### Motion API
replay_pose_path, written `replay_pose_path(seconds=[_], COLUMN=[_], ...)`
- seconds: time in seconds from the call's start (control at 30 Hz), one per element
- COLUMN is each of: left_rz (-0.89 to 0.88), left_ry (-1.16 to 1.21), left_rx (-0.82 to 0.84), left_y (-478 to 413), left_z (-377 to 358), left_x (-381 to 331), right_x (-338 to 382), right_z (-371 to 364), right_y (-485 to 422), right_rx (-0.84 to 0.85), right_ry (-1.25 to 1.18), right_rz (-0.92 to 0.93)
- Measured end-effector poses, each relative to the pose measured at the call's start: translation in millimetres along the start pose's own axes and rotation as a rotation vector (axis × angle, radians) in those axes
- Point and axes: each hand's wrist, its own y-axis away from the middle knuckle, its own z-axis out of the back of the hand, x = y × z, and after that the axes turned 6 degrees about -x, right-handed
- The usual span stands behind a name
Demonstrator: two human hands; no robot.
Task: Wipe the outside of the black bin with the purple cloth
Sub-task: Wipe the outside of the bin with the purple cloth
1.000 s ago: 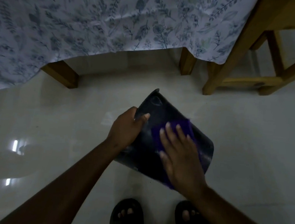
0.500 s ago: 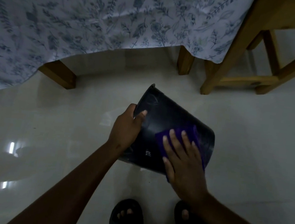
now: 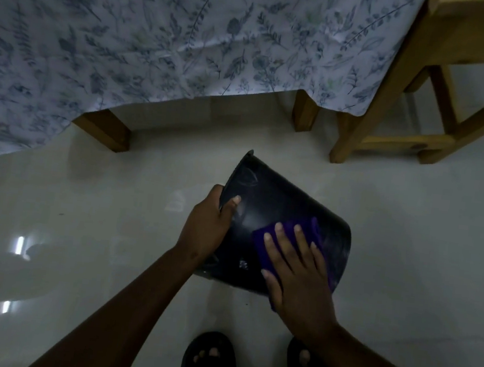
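Two hands are working on one bin, and going from left to right across the scene, the patterned bedsheet [image 3: 131, 35] is hanging down over a wooden bed leg [image 3: 102, 129] at the far left, above the pale, glossy floor [image 3: 79, 225]. Next comes the left hand [image 3: 205, 227], which is gripping the black bin [image 3: 277, 205] at its rim; its fingers [image 3: 234, 202] are clamped on that edge, thumb on the outside wall and the rest hidden from me behind the rim. The bin is lying tipped on its side, held off or just resting on the floor in front of the person's sandalled feet [image 3: 210, 360], its mouth pointing left and its base to the right.

Further right, the right hand [image 3: 299, 280] is pressing the purple cloth [image 3: 295, 234] flat against the upturned side wall, fingers spread apart and laid open over the cloth rather than curled round it. Beyond, at the far right, a wooden chair [image 3: 395, 95] is standing well apart from the bin.

Judging by this, the wiping itself is under way, with the upper face of the wall being covered. I would say the next move is calling for the left hand to be turning the bin so an unwiped stretch is coming up under the cloth.
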Motion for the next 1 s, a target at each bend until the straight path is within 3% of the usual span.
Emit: replay_pose_path(seconds=[0.17,0.33,0.5,0.67,0.77,0.87,1.0], left_rz=[-0.043,-0.001,0.042,0.108,0.002,0.025,0.015], left_ry=[0.057,0.006,-0.055,0.288,0.116,0.086,0.031], left_rx=[0.01,-0.063,-0.008,0.168,0.018,-0.056,-0.024], left_y=[6.4,9.0,-14.3,12.0,33.2,22.1,-4.1], left_z=[0.6,-1.8,-1.6,9.0,5.2,1.9,-0.9], left_x=[-2.6,-7.4,-14.7,-5.5,6.7,1.8,-9.5], right_x=[-12.4,-46.5,-5.0,-22.6,-42.6,-33.0,-4.1], right_z=[16.6,22.0,19.0,22.1,18.9,11.0,3.6], right_y=[-70.9,-109.4,-35.5,-76.8,-111.5,-78.4,-3.7], right_rx=[-0.038,0.076,-0.015,-0.007,0.04,-0.011,-0.02], right_ry=[-0.131,-0.309,-0.141,-0.133,-0.182,-0.093,-0.032], right_rz=[-0.197,-0.326,-0.122,-0.123,-0.173,-0.167,0.037])
